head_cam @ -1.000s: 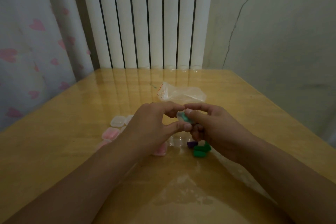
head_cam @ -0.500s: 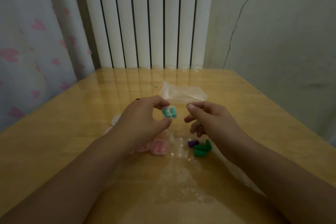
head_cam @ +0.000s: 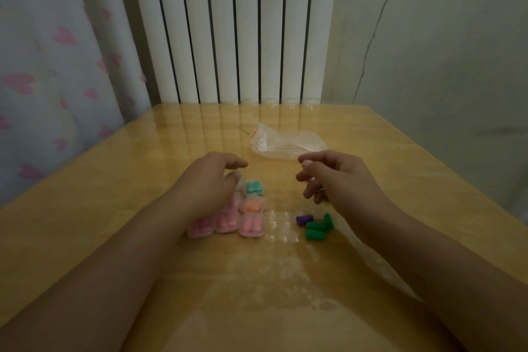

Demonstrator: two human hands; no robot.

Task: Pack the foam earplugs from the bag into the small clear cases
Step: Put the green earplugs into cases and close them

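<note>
My left hand hovers palm down over a cluster of small clear cases, fingers apart, holding nothing. Right beside its fingertips lies a case with teal earplugs. Below that sit a case with orange earplugs and cases with pink earplugs. My right hand floats loosely curled above the table; something small and purple shows at its fingers. Loose dark green earplugs and a purple earplug lie below my right hand. The clear zip bag lies flat behind both hands.
The glossy wooden table has a white radiator behind its far edge. A curtain with pink hearts hangs at the left and a cracked wall stands at the right.
My left hand has lowered the teal case onto the table beside the other cases and let it go. My right hand has drawn away to the right.
</note>
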